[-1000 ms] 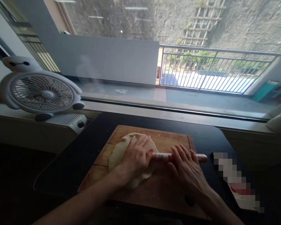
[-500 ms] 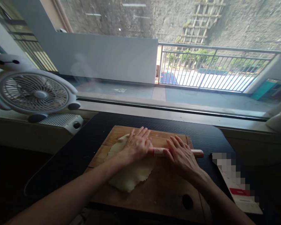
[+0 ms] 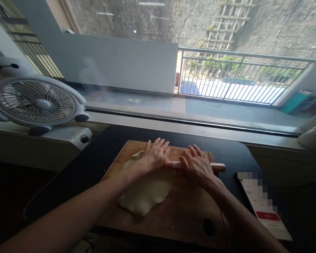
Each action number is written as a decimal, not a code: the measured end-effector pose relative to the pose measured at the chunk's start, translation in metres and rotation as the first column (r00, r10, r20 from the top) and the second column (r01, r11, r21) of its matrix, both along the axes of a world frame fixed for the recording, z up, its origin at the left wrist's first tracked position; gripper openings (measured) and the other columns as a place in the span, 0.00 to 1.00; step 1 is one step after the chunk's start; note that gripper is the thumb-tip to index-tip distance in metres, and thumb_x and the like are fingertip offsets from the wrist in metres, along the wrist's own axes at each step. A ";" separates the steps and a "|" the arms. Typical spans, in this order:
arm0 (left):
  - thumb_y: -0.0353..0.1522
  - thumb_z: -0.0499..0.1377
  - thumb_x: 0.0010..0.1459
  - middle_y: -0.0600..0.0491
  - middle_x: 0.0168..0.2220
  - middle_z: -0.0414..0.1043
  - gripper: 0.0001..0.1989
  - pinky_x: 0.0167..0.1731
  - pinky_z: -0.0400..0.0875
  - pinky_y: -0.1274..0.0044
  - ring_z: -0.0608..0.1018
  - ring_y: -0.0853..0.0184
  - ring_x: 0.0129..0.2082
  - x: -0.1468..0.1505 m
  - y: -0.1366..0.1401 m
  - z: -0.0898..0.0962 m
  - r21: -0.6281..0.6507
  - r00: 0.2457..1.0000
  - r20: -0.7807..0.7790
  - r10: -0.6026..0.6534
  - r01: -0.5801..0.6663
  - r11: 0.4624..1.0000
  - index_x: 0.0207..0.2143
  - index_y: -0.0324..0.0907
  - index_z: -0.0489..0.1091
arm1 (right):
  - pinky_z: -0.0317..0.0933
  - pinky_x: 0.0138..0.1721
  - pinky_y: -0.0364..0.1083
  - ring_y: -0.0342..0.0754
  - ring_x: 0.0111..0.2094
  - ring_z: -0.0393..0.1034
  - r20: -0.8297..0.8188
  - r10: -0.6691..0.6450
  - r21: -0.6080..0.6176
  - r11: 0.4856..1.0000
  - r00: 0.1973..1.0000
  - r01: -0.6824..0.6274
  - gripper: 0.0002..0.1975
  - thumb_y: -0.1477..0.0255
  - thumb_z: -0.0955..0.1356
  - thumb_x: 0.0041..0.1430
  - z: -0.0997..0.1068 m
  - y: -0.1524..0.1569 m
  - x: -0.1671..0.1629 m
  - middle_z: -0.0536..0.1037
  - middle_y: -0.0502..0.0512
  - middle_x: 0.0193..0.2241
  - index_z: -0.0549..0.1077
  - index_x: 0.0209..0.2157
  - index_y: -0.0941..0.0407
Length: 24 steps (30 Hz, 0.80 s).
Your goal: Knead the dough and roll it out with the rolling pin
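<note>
A wooden rolling pin point(image 3: 218, 167) lies crosswise over the far part of a pale sheet of dough point(image 3: 149, 193). The dough is flat and roughly oval, with an uneven edge, on a wooden cutting board point(image 3: 188, 214). My left hand point(image 3: 156, 154) presses on the pin's left part, fingers stretched out forward, and hides that end. On its right part rests my right hand point(image 3: 197, 163), palm down with straight fingers. Between the hands a printed label shows on the pin. Neither hand is wrapped around it.
The board lies on a dark table point(image 3: 76, 179). To the right is a phone point(image 3: 267, 211) with a lit, partly pixelated screen. A white fan point(image 3: 42, 102) stands at the left by a ridged white box point(image 3: 68, 135). Beyond the table runs a window sill point(image 3: 173, 124).
Both hands and the rolling pin have moved slightly away from me, toward the board's far edge. The pin has turned, so its label looks different.
</note>
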<state>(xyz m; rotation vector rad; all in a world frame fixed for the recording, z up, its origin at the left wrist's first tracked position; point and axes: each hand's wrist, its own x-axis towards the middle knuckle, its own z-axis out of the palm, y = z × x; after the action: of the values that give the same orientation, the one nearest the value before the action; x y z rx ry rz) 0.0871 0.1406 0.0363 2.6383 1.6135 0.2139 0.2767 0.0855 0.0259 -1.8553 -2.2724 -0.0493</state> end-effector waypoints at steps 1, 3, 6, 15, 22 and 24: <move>0.38 0.41 0.64 0.48 0.61 0.57 0.24 0.59 0.48 0.56 0.57 0.57 0.62 -0.003 -0.013 -0.002 0.000 1.000 0.002 -0.022 0.022 1.000 0.59 0.43 0.59 | 0.50 0.56 0.55 0.57 0.63 0.44 -0.001 0.031 0.017 0.999 1.000 -0.031 0.24 0.59 0.54 0.66 -0.003 -0.013 0.001 0.60 0.60 0.59 0.65 0.55 0.56; 0.40 0.41 0.64 0.50 0.62 0.57 0.24 0.61 0.45 0.59 0.56 0.59 0.63 -0.008 -0.039 -0.007 0.028 0.996 0.014 -0.082 0.082 0.996 0.59 0.45 0.58 | 0.47 0.58 0.55 0.55 0.64 0.43 0.002 0.089 0.056 0.994 0.996 -0.089 0.26 0.59 0.55 0.65 -0.011 -0.040 0.004 0.58 0.60 0.61 0.59 0.59 0.58; 0.41 0.41 0.64 0.50 0.62 0.56 0.24 0.62 0.40 0.60 0.53 0.60 0.64 -0.010 -0.049 -0.010 0.073 0.994 0.019 -0.105 0.103 0.992 0.59 0.45 0.58 | 0.43 0.60 0.56 0.55 0.64 0.41 0.008 0.119 0.082 0.990 0.993 -0.119 0.28 0.59 0.57 0.64 -0.016 -0.051 0.008 0.56 0.61 0.62 0.55 0.61 0.59; 0.40 0.40 0.64 0.43 0.60 0.59 0.25 0.56 0.48 0.50 0.56 0.53 0.62 0.003 0.016 -0.003 0.049 0.999 0.023 0.047 -0.048 0.998 0.57 0.40 0.60 | 0.49 0.56 0.55 0.56 0.63 0.44 -0.039 -0.064 -0.057 0.996 0.997 0.062 0.23 0.58 0.52 0.66 0.009 0.016 -0.005 0.59 0.59 0.60 0.66 0.53 0.53; 0.40 0.44 0.63 0.50 0.61 0.58 0.24 0.62 0.39 0.58 0.54 0.59 0.63 -0.011 -0.051 -0.018 0.131 0.987 0.058 -0.153 0.144 0.981 0.59 0.46 0.58 | 0.36 0.61 0.54 0.53 0.64 0.38 -0.053 0.095 0.055 0.994 0.994 -0.092 0.29 0.58 0.55 0.65 -0.012 -0.054 0.001 0.54 0.58 0.63 0.53 0.62 0.57; 0.40 0.45 0.62 0.50 0.60 0.60 0.22 0.61 0.43 0.58 0.57 0.58 0.62 -0.005 -0.033 -0.017 0.105 0.993 0.084 -0.079 0.070 0.992 0.56 0.46 0.62 | 0.38 0.61 0.55 0.54 0.64 0.39 -0.058 0.048 0.025 0.999 0.997 -0.046 0.27 0.57 0.54 0.65 -0.009 -0.037 -0.002 0.56 0.59 0.62 0.57 0.60 0.57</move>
<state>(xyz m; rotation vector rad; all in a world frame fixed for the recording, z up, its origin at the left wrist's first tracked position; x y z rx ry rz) 0.0821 0.1079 0.0193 2.7146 1.5137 0.4141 0.2750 0.0490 0.0174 -1.7670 -2.2648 -0.0145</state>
